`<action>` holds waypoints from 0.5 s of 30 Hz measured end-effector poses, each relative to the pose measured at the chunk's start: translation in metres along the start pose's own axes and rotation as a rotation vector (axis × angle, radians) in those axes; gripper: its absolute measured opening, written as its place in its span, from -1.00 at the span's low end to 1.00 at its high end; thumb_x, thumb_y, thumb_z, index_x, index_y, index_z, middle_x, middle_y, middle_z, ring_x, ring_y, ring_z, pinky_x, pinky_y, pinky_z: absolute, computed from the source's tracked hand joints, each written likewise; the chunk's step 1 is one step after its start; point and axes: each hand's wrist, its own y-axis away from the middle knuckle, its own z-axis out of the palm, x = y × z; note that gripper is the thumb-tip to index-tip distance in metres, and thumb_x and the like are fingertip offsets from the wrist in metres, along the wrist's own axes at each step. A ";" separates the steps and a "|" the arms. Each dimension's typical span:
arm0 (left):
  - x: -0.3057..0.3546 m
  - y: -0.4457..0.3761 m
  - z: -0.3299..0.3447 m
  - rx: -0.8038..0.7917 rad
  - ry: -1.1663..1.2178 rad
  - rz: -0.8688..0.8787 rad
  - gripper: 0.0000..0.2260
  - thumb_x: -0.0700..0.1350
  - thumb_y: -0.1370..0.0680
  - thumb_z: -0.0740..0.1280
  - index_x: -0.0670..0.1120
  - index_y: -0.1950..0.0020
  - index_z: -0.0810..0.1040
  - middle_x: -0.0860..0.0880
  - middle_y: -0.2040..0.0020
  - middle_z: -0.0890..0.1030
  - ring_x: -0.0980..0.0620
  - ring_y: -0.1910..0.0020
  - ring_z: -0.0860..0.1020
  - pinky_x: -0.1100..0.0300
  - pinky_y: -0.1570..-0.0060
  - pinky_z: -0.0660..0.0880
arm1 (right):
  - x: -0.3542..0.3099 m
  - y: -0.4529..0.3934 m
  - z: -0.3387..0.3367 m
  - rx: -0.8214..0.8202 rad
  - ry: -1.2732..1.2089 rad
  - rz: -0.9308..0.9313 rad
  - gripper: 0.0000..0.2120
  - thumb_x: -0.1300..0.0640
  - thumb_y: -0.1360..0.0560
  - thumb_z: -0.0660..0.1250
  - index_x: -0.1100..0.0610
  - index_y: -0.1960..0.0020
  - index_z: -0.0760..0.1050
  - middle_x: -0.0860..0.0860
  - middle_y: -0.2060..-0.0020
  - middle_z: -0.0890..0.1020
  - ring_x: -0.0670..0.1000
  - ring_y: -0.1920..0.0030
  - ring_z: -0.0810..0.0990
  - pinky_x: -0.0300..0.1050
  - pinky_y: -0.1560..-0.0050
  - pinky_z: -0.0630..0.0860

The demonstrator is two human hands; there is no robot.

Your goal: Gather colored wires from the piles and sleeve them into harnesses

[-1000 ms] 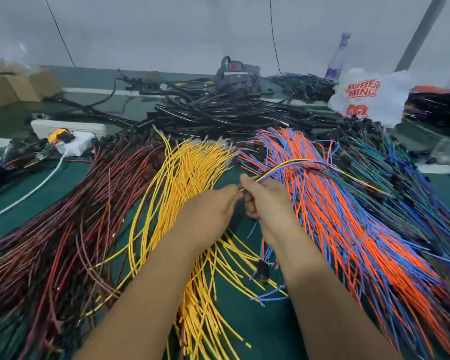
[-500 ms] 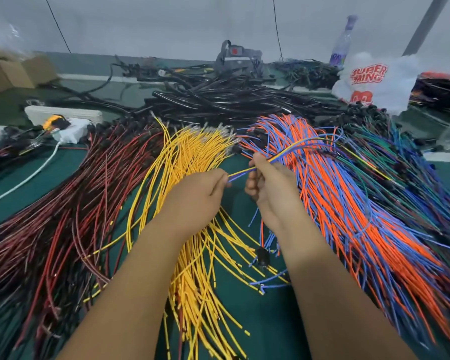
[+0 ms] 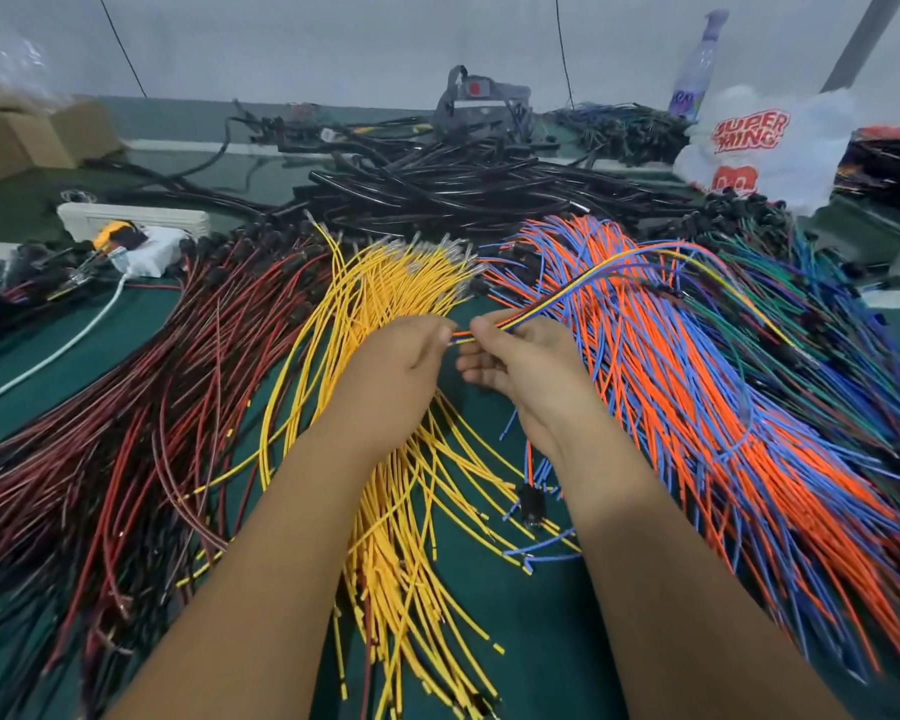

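Note:
A thin bundle of gathered wires (image 3: pixel 588 283), yellow, blue and orange, arcs up and to the right over the orange and blue pile (image 3: pixel 697 407). My right hand (image 3: pixel 526 366) grips that bundle near its left end. My left hand (image 3: pixel 401 371) pinches the bundle's tips, close beside my right thumb. The yellow wire pile (image 3: pixel 385 283) fans out under and behind my left hand. A red and dark wire pile (image 3: pixel 141 407) fills the left. Green and blue wires (image 3: pixel 827 324) lie at the far right.
A heap of black sleeving tubes (image 3: pixel 463 194) lies behind the piles. A white power strip (image 3: pixel 131 220) and plug sit at the left, cardboard boxes (image 3: pixel 27 142) at far left. A white printed bag (image 3: pixel 765 148) and a bottle (image 3: pixel 697 65) stand at the back right on the green table (image 3: pixel 515 615).
Both hands have lifted slightly away from me with the bundle. My left fingertips have come back onto the wire tips beside my right thumb.

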 end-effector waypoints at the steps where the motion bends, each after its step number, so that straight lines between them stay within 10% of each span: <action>1: -0.001 -0.002 -0.002 0.046 0.104 -0.060 -0.81 -0.10 -0.64 0.18 -0.04 0.00 0.59 0.08 0.23 0.56 0.16 0.24 0.50 0.17 0.21 0.45 | 0.001 0.000 0.001 0.026 -0.008 -0.026 -0.89 0.25 -0.58 0.29 0.24 0.11 0.52 0.08 0.38 0.63 -0.03 0.39 0.63 -0.23 0.32 0.57; 7: -0.002 -0.004 -0.010 0.198 0.693 -0.298 -0.91 -0.27 -0.48 0.42 -0.10 0.14 0.65 -0.02 0.38 0.64 0.08 0.36 0.63 0.26 0.28 0.59 | 0.004 0.002 0.010 0.120 0.024 -0.212 -0.90 0.30 -0.58 0.28 0.20 0.10 0.52 0.05 0.38 0.64 -0.01 0.34 0.67 -0.22 0.27 0.59; 15: -0.002 -0.004 -0.013 0.161 0.615 -0.236 -0.90 -0.31 -0.44 0.45 -0.12 0.15 0.66 -0.04 0.35 0.64 0.06 0.32 0.64 0.23 0.23 0.61 | 0.002 0.002 0.008 0.125 -0.022 -0.156 -0.92 0.30 -0.57 0.30 0.21 0.08 0.55 0.08 0.39 0.65 0.02 0.35 0.67 -0.20 0.27 0.60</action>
